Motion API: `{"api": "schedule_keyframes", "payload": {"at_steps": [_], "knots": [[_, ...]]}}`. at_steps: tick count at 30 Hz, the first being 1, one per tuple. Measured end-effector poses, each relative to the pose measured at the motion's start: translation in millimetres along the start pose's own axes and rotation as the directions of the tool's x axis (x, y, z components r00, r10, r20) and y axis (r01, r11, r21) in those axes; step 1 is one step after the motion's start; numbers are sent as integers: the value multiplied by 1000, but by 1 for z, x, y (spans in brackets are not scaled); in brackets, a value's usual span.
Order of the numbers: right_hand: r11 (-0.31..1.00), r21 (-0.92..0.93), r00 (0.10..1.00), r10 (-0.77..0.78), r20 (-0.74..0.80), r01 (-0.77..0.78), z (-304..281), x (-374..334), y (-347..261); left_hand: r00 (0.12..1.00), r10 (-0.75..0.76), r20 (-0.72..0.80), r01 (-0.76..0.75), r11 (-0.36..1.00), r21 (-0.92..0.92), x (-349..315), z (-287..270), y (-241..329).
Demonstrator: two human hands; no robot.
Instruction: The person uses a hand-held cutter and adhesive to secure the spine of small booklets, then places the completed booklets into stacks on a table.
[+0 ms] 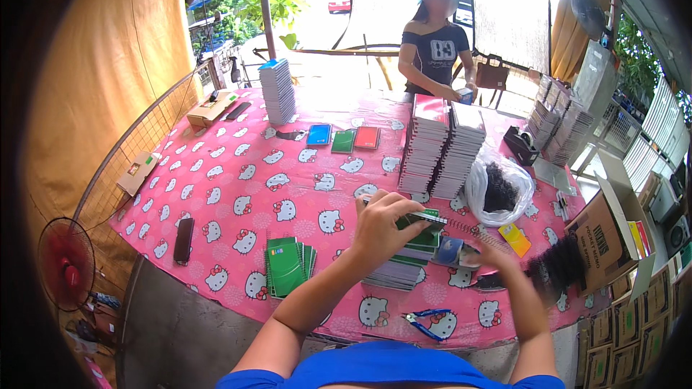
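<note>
My left hand [389, 220] is closed on a small green notebook [435, 217], held tilted above a stack of unbound notebook blocks [395, 274]. From the notebook's right end a thin spiral binding wire [467, 229] sticks out. My right hand [491, 253] is beside that wire, smeared by motion, so its grip does not show. Just under it lies a blue rounded object [450, 251] whose kind I cannot make out. Finished-looking green spiral notebooks [288, 266] lie fanned to the left. Blue-handled cutting pliers [431, 323] rest near the front edge.
Tall notebook stacks [425, 145] stand beside a plastic bag of black coils [499, 191]. More black coils [556, 268] lie by an open carton [609, 234]. A phone [184, 240] is on the pink tablecloth [238, 245]. Across the table, a person [438, 47] handles a small item.
</note>
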State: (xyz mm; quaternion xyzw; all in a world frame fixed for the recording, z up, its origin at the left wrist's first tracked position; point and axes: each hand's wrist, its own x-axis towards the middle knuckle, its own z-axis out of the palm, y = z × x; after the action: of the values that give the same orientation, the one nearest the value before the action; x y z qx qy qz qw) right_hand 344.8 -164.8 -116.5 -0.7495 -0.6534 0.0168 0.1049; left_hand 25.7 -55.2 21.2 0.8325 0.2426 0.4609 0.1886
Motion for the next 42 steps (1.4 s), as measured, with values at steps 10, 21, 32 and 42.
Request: {"api": "schedule_keyframes", "payload": {"at_steps": [10,21,32,42], "knots": [[751,639,904,140,-403,168,-48,35,-36,999,-26,41,28,998,-56,7,6,-3],[810,500,952,-263,-156,306,-140,60,-93,985,-150,81,160,979,-129,11,6,-1],[422,861,944,-278,-176,285,-134,77,-117,930,-363,55,360,874,-327,-4,-7,-23],[670,716,977,-202,-74,193,-135,109,-131,869,-490,73,319,441,-839,-8,6,-52]]}}
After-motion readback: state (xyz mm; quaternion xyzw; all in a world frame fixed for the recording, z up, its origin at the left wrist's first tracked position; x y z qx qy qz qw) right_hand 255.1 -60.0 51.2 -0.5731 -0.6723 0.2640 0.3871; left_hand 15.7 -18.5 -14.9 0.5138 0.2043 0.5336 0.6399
